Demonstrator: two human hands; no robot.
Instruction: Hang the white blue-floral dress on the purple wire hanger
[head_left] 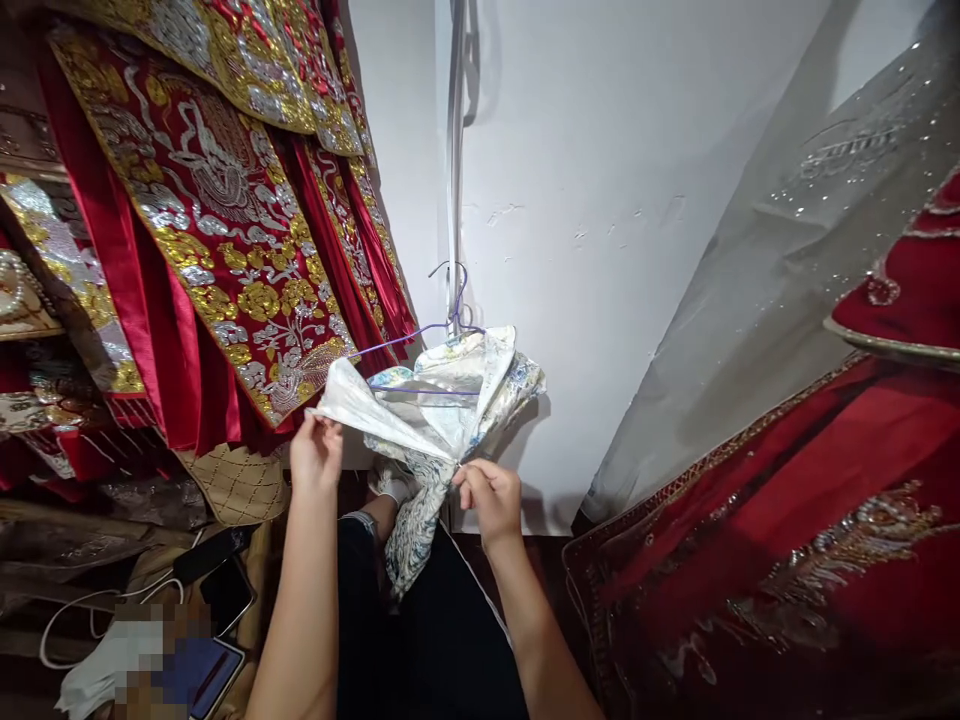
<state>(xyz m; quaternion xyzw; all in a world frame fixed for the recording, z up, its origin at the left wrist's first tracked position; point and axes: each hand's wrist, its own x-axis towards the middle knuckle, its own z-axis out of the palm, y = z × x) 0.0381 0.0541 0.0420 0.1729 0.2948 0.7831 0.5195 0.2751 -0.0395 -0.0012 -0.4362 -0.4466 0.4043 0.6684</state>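
Observation:
A white garment with a blue and yellow floral print hangs in front of me on a purple wire hanger. Its neck is spread wide, so the pale inner side shows. My left hand pinches the white edge of the garment and holds it out to the left. At the bottom of the neck opening, the fingers of my right hand are closed on the garment's front; whether a fastener is between them I cannot tell. The hanger's hook is up beside a thin pale vertical pole.
Red costumes with gold and silver embroidery hang on the left. To the right are a sheer sparkly cloth and a red embroidered garment. Phones and a white cable lie at lower left. Behind stands a white wall.

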